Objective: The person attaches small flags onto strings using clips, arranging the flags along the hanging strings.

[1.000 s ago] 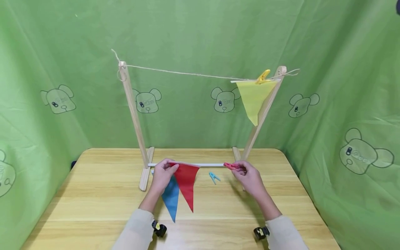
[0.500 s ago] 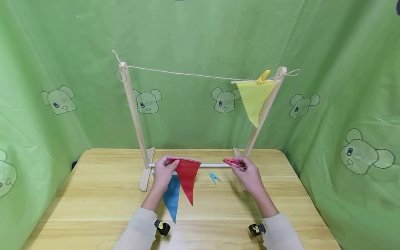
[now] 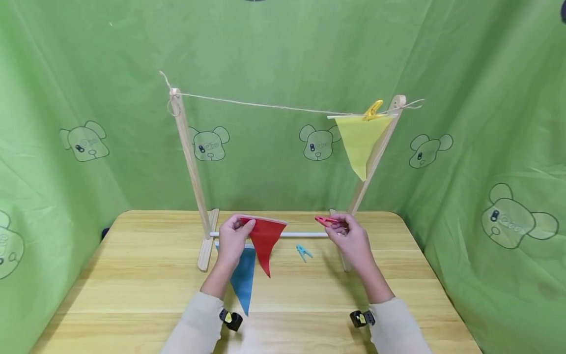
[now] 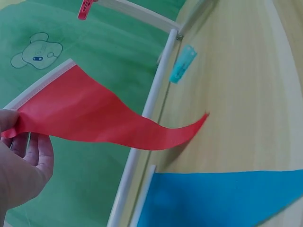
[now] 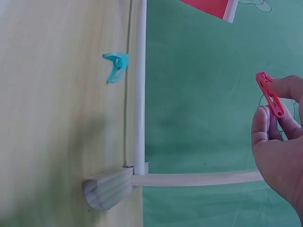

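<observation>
My left hand (image 3: 233,240) pinches a red triangular pennant (image 3: 265,237) by the left end of its white-edged top, and its tip dangles over the table. My right hand (image 3: 352,239) pinches a red clothespin (image 3: 325,221) between thumb and fingers, to the right of the pennant and apart from it. On the table below the left hand lies a blue pennant (image 3: 243,278), partly covered by that hand. A light-blue clothespin (image 3: 303,252) lies between the two hands. In the left wrist view the red pennant (image 4: 104,113) curls toward its tip.
A twine line (image 3: 265,105) spans two wooden posts (image 3: 189,157). At its right end hangs a yellow pennant (image 3: 359,142), held by a yellow clothespin (image 3: 372,110). A white rod (image 3: 305,234) joins the posts low down. Green curtain (image 3: 274,59) surrounds the table (image 3: 132,285).
Both hands have risen a little from the table, carrying the red pennant and the red clothespin. The pennant's tip has lifted too. The blue pennant and light-blue clothespin stay where they were.
</observation>
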Motion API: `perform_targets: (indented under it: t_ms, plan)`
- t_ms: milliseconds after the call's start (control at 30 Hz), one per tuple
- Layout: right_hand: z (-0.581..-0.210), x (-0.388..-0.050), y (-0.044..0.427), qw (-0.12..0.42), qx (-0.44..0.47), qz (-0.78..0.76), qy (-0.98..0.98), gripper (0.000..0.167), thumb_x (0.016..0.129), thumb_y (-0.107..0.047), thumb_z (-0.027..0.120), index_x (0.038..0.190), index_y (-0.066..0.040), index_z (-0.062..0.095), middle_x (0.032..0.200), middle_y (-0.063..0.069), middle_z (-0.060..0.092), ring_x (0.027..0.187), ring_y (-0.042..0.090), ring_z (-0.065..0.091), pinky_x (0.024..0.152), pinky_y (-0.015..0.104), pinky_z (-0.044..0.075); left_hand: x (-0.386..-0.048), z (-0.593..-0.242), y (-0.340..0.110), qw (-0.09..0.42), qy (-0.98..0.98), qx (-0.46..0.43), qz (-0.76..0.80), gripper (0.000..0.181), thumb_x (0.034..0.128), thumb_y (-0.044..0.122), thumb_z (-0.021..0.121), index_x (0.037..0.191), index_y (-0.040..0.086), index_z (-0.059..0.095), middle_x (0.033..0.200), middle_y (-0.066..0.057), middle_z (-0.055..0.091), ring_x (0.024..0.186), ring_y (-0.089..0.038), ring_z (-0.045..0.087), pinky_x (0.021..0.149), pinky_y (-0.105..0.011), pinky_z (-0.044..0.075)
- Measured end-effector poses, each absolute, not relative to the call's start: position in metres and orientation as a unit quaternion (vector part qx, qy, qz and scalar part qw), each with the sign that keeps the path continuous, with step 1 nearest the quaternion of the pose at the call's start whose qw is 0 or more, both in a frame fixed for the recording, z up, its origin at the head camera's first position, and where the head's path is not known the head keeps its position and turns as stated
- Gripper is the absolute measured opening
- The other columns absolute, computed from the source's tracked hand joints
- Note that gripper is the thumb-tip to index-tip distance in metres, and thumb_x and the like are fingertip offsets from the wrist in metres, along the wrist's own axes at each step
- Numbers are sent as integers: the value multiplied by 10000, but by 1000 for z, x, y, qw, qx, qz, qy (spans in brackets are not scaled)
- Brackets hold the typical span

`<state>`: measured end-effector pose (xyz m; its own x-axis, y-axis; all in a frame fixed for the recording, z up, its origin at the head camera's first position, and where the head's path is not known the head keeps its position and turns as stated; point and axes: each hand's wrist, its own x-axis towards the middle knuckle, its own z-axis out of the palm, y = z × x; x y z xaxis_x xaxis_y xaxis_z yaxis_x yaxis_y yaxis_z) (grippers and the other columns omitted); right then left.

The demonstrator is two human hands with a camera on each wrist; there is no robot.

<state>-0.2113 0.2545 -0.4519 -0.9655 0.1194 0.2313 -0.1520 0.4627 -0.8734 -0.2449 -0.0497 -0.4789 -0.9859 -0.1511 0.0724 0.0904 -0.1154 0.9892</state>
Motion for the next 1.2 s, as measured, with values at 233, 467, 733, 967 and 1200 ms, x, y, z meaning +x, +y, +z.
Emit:
perform_targets:
  t_ms: [233, 467, 733, 967, 1200]
  plan:
    - [-440, -215, 251, 142, 30, 518, -843, 371, 923, -62, 754, 1266, 1, 625, 1134, 192, 668, 960, 152, 625, 811, 108, 544, -244, -467, -49, 94, -664, 17, -742, 168, 941, 69, 748, 1080, -18, 710, 986, -121, 734, 801, -109, 694, 744, -185, 597]
    - [-427, -215, 248, 154, 47, 514, -843, 354, 930, -78, 753, 1253, -13, 625, 1123, 162, 669, 975, 188, 628, 842, 105, 535, -242, -451, -48, 103, -660, 10, -744, 172, 951, 65, 729, 1086, -38, 700, 1010, -165, 736, 819, -124, 692, 768, -189, 599]
    - [-417, -215, 247, 164, 63, 516, -838, 360, 931, -90, 762, 1252, -4, 621, 1135, 176, 674, 959, 157, 635, 852, 110, 541, -242, -440, -46, 110, -650, 1, -752, 172, 961, 84, 725, 1065, -47, 684, 984, -138, 732, 818, -128, 687, 769, -201, 605]
    - [-405, -215, 244, 166, 80, 520, -834, 361, 918, -51, 762, 1238, 20, 613, 1157, 189, 659, 967, 192, 627, 860, 113, 548, -243, -430, -45, 118, -642, -11, -758, 154, 954, 73, 730, 1059, -33, 696, 964, -107, 735, 828, -141, 680, 778, -203, 600]
    - [-394, -218, 244, 175, 94, 517, -832, 376, 915, -74, 772, 1242, 17, 609, 1129, 175, 660, 961, 180, 625, 871, 103, 540, -244, -423, -47, 109, -624, 4, -774, 189, 964, 130, 734, 1117, 27, 698, 1001, -64, 716, 912, -187, 671, 803, -231, 612]
